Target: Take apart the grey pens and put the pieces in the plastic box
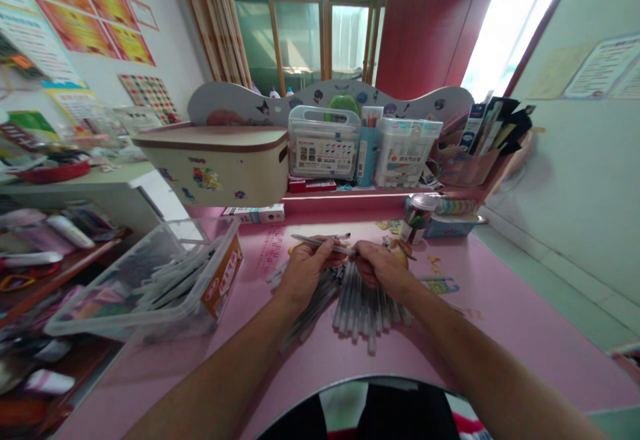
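Note:
A slim, greyish pen [342,249] is held level between my two hands, above the middle of the pink desk. My left hand [309,270] pinches its barrel between thumb and fingers, and one end sticks out to the left. At the other end, the fingers of my right hand [383,268] close around the pen and partly hide it. Below my hands lies a fanned pile of clear-barrelled pens [367,310]. A second bunch of similar pens [315,310] lies slanted just left of it, partly under my left hand.
On the left, a clear plastic bin [125,320] holds many more pens. A lidded cream box [220,167], a marker case [323,143] and a pen holder [467,163] line the back shelf. A transparent jar [417,217] stands beside a blue box [453,227].

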